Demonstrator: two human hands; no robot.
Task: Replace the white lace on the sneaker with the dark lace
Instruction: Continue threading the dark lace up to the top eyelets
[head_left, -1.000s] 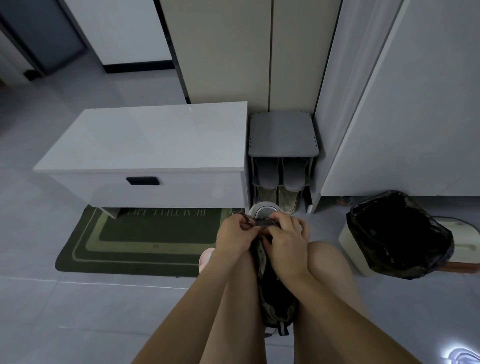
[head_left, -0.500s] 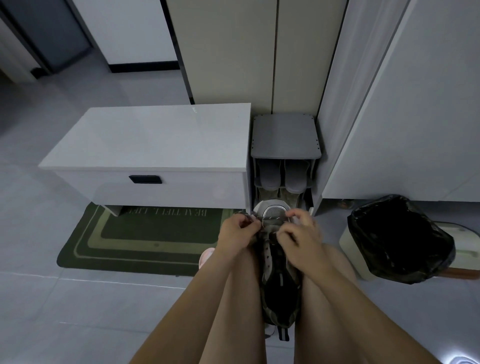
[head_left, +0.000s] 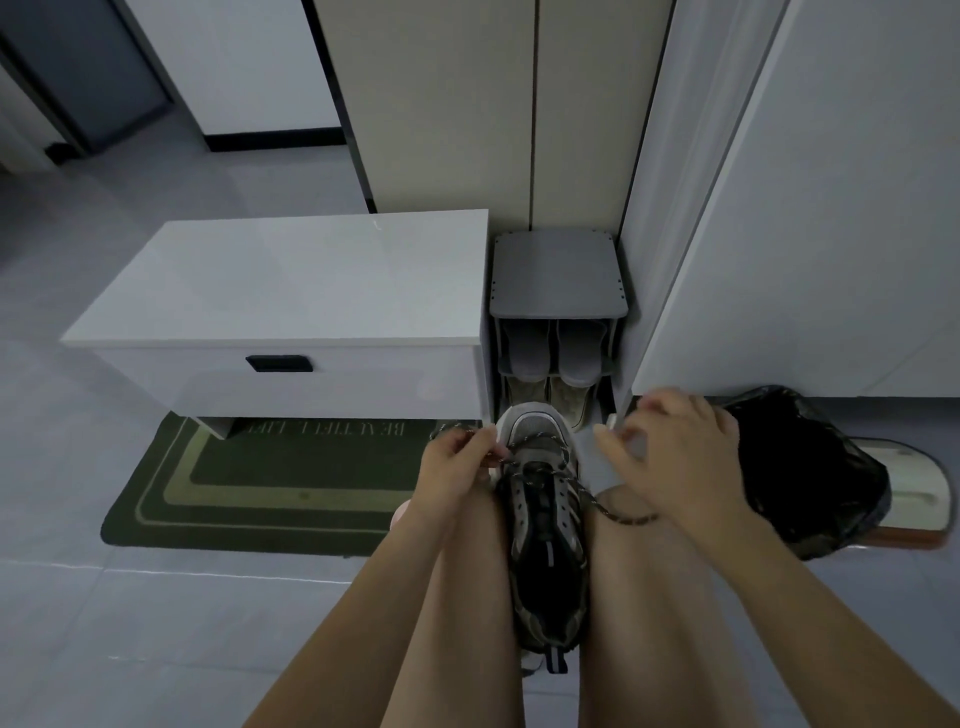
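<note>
A grey and dark sneaker (head_left: 543, 525) is wedged between my knees, toe pointing away from me. A dark speckled lace (head_left: 543, 470) runs through its front eyelets. My left hand (head_left: 454, 467) pinches one end of that lace at the left side of the toe. The other end of the lace loops over my right knee. My right hand (head_left: 675, 457) hovers to the right of the sneaker with curled fingers; whether it holds the lace I cannot make out. No white lace is visible.
A white drawer bench (head_left: 291, 312) stands ahead on the left over a green doormat (head_left: 260, 483). A small grey shoe rack (head_left: 558, 322) with slippers sits just beyond the sneaker. A bin with a black bag (head_left: 810, 467) is right of my right hand.
My right hand has left the sneaker's toe and swung out to the right. My left hand has stayed at the toe with the lace end. More of the dark lace now shows.
</note>
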